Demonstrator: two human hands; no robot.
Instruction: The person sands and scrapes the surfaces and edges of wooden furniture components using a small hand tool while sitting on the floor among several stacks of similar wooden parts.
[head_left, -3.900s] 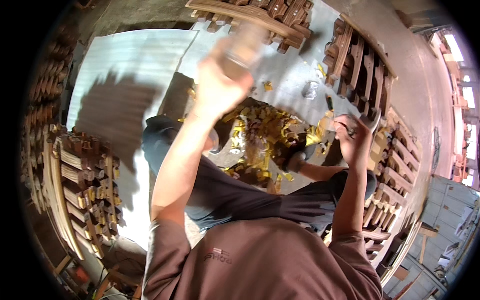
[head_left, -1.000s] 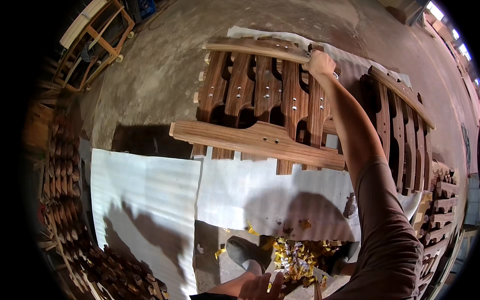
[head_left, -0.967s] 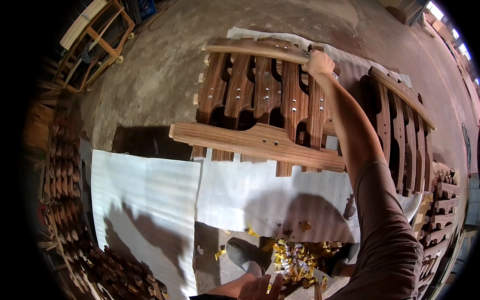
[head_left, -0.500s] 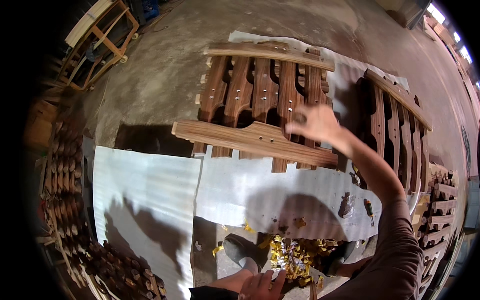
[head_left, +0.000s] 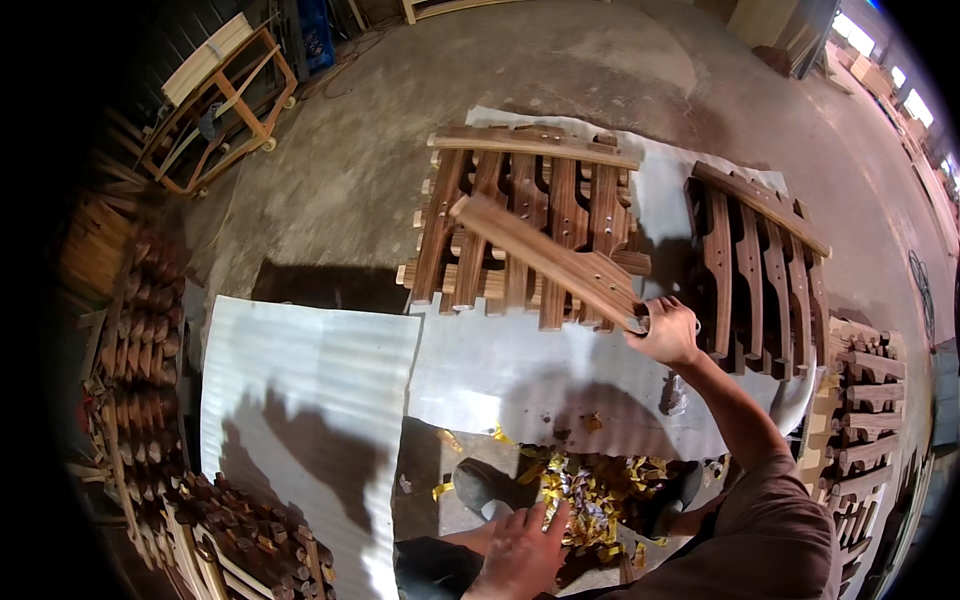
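Observation:
My right hand [head_left: 668,332] is closed round the near right end of a shaped wooden board [head_left: 545,258]. This brown-striped board has small holes and slants up to the left, blurred, across a stack of similar boards [head_left: 568,190]. Whether its far end touches the stack, I cannot tell. Another board [head_left: 535,146] lies crosswise along the far end of that stack. Low in the view, over my leg, my left hand [head_left: 523,550] has its fingers spread and holds nothing.
White sheets [head_left: 310,345] cover part of the floor. A second board stack [head_left: 745,260] stands at right, with more wooden pieces [head_left: 870,420] beyond. Piled wood [head_left: 140,370] lines the left. Yellow and silver scraps [head_left: 590,500] lie between my feet. A wheeled wooden frame [head_left: 225,110] stands far left.
My right hand, over the stack before, now grips the right end of the top board. That board has swung from nearly crosswise to a steeper slant. My left hand has moved slightly.

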